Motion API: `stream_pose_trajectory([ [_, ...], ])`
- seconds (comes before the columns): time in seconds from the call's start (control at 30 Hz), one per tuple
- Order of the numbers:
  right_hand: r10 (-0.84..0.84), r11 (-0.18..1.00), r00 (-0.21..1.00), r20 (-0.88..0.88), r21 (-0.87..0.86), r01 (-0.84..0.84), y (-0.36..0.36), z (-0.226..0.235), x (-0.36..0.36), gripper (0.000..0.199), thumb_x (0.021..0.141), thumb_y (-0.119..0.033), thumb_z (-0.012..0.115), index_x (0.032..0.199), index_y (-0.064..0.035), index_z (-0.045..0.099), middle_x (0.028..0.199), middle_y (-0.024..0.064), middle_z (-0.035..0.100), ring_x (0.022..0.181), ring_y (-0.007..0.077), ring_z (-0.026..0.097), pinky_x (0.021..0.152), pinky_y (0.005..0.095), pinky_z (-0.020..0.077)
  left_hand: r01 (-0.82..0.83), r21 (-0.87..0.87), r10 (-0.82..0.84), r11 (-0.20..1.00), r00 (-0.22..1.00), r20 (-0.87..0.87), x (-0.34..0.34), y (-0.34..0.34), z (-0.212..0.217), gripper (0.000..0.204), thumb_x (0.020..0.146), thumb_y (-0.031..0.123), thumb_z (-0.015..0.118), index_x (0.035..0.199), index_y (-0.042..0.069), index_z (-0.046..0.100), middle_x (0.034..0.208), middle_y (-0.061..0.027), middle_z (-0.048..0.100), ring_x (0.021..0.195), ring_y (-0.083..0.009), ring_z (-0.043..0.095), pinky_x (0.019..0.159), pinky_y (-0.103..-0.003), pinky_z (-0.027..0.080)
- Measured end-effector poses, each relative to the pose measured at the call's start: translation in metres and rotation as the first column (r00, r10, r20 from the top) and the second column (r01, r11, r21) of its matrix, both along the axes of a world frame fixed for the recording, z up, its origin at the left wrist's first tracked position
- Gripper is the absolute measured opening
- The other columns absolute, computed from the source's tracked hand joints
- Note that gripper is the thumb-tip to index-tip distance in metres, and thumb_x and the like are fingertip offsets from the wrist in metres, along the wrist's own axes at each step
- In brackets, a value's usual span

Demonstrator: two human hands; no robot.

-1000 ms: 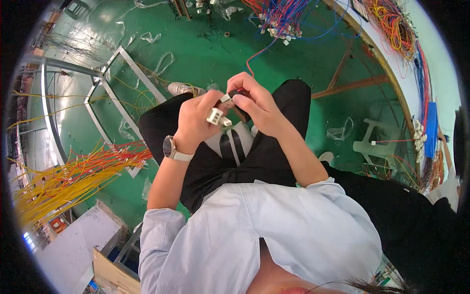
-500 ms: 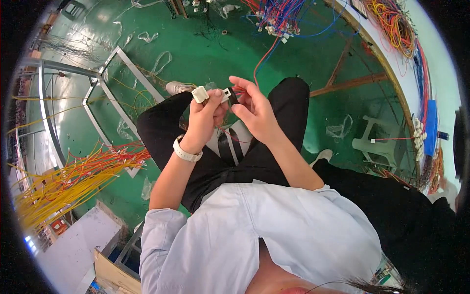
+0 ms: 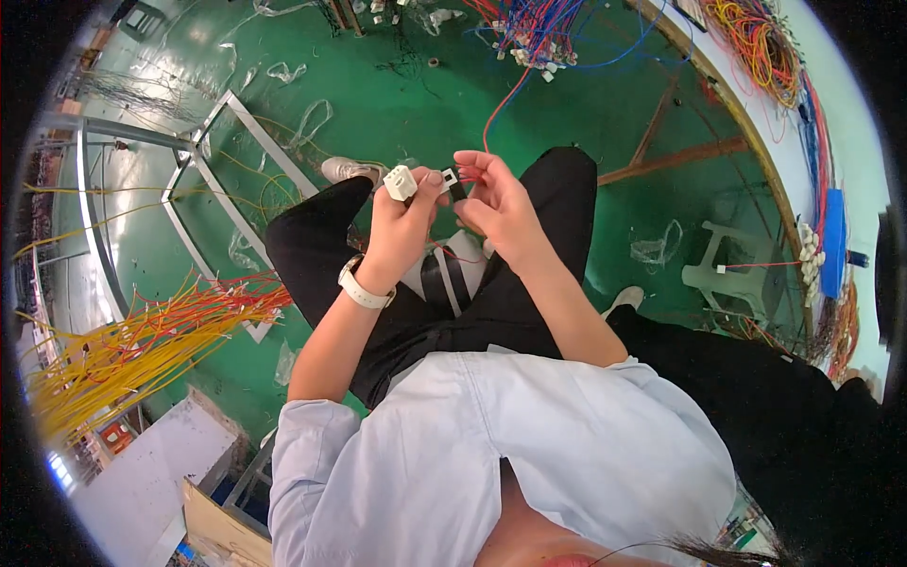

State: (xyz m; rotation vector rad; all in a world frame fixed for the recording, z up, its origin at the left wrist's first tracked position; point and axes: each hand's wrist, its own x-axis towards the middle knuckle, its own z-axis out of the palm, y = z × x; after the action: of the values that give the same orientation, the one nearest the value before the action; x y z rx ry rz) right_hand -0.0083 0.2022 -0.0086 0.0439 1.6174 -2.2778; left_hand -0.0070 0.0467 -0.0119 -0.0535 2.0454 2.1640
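Above my lap, my left hand (image 3: 402, 227) is closed around a blocky white plastic connector (image 3: 400, 183), which sticks up past its fingers. A smaller white connector piece (image 3: 449, 177) pokes out by the left thumb, toward my right hand (image 3: 504, 213). A short black part (image 3: 458, 191) sits between the two hands. Red wires (image 3: 468, 176) run behind it into the curled fingers of my right hand, and those fingertips are partly hidden. From there a red and blue wire strand (image 3: 490, 121) climbs to the hanging bundle.
A bundle of red and blue wires (image 3: 539, 33) with white connectors hangs at the far side. Yellow and red wires (image 3: 161, 345) spread across the left, near a metal frame (image 3: 241, 213). At right are a pale plastic stool (image 3: 732, 272) and a curved board edge (image 3: 770, 184).
Both hands have shifted slightly. The white connector in my left hand has moved a little right and tilted, showing its open cavities more. The wire strand has swung slightly left.
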Motion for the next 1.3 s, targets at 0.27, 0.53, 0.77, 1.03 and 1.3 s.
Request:
stream_pose_trajectory([
  [0.27, -0.026, 0.910, 0.968, -0.251, 0.395, 0.127, -0.001, -0.009, -0.012, 0.052, 0.077, 0.007, 0.061, 0.125, -0.0017, 0.044, 0.112, 0.0119, 0.054, 0.095, 0.0179, 0.060, 0.076, 0.0280, 0.0538, 0.146, 0.095, -0.157, 0.985, 0.980, 0.123, -0.001, -0.019, 0.012, 0.027, 0.096, 0.021, 0.052, 0.076, 0.003, 0.057, 0.058, 0.0052, 0.047, 0.051, -0.0015, 0.038, 0.046, -0.019, 0.029],
  [0.53, 0.227, 0.969, 0.971, 0.071, -0.118, -0.218, 0.022, 0.016, -0.024, 0.047, 0.079, -0.001, 0.062, 0.125, 0.0025, 0.052, 0.112, 0.0100, 0.062, 0.092, 0.0114, 0.063, 0.072, 0.0260, 0.0537, 0.271, -0.494, -0.440, 0.826, 0.857, -0.267, 0.011, -0.020, 0.025, 0.012, 0.084, 0.010, 0.062, 0.080, 0.002, 0.054, 0.060, -0.0157, 0.052, 0.055, -0.0348, 0.052, 0.050, -0.038, 0.042],
  [0.77, 0.122, 0.987, 0.993, 0.002, -0.109, -0.121, 0.011, 0.012, -0.021, 0.040, 0.078, -0.009, 0.070, 0.115, 0.0037, 0.060, 0.101, 0.0069, 0.067, 0.085, 0.0113, 0.064, 0.074, 0.0260, 0.0520, 0.257, -0.571, -0.474, 0.779, 0.839, -0.268, 0.007, -0.030, 0.029, 0.013, 0.080, 0.009, 0.064, 0.080, 0.005, 0.053, 0.055, -0.0153, 0.050, 0.053, -0.0360, 0.054, 0.048, -0.041, 0.041],
  [1.03, 0.310, 0.933, 0.950, -0.038, -0.179, -0.312, 0.024, 0.014, -0.008, 0.021, 0.086, -0.009, 0.062, 0.103, 0.0034, 0.062, 0.126, 0.0115, 0.048, 0.100, 0.0175, 0.058, 0.085, 0.0316, 0.0493, -0.271, -0.834, -0.577, 0.480, 0.618, -0.533, 0.005, -0.040, 0.011, 0.029, 0.075, 0.017, 0.068, 0.099, 0.007, 0.055, 0.073, -0.0035, 0.058, 0.063, -0.0185, 0.061, 0.048, -0.031, 0.046],
  [1.3, 0.194, 0.981, 0.941, -0.277, 0.086, -0.177, 0.013, 0.009, 0.001, 0.021, 0.085, -0.002, 0.062, 0.104, 0.0018, 0.057, 0.121, 0.0093, 0.048, 0.099, 0.0134, 0.056, 0.077, 0.0278, 0.0536, -0.161, -0.914, -0.707, 0.372, 0.589, -0.392, -0.007, -0.041, 0.015, 0.037, 0.078, 0.010, 0.063, 0.113, 0.006, 0.053, 0.074, -0.0028, 0.058, 0.062, -0.0156, 0.061, 0.048, -0.029, 0.046],
])
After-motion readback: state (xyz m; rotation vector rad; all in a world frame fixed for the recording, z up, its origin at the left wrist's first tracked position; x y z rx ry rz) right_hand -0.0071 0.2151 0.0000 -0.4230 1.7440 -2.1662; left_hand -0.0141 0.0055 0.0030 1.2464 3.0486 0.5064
